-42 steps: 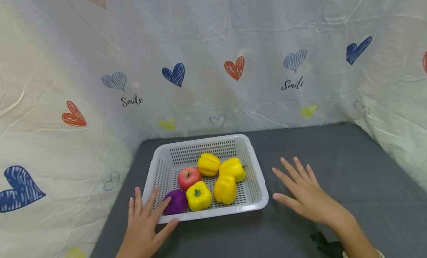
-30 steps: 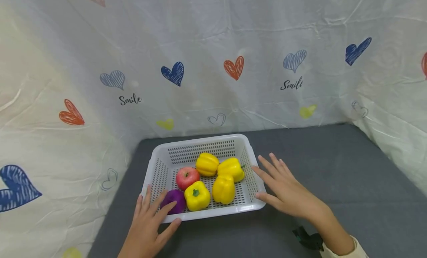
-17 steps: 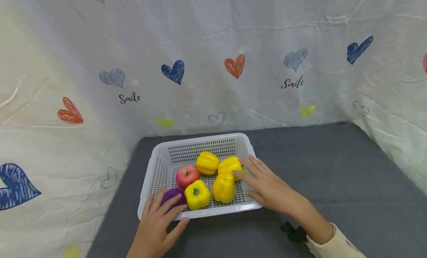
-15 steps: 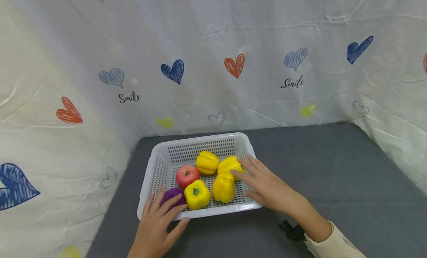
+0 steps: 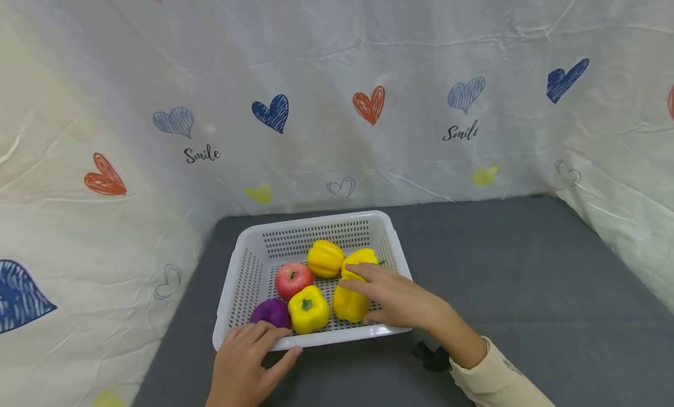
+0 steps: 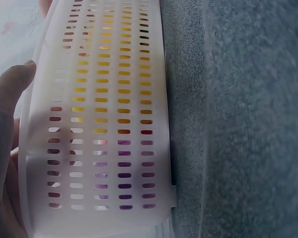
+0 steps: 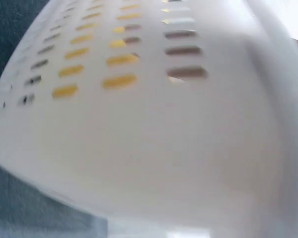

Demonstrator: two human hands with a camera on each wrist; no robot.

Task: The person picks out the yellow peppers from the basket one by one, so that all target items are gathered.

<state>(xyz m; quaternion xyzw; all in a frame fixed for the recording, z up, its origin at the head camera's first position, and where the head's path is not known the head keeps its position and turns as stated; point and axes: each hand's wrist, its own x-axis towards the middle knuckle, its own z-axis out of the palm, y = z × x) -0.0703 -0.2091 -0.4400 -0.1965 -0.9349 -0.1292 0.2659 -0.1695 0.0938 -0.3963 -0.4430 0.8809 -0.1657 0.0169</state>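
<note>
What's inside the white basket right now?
Basket holds a red apple, a purple fruit and four yellow peppers. Right hand covers parts of two peppers.

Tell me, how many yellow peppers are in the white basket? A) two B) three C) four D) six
C: the white basket holds four yellow peppers: one at the back, one beside it under the right hand's fingers, one at the front middle, and one the right hand reaches over. The red apple and the purple fruit are not yellow.
</note>
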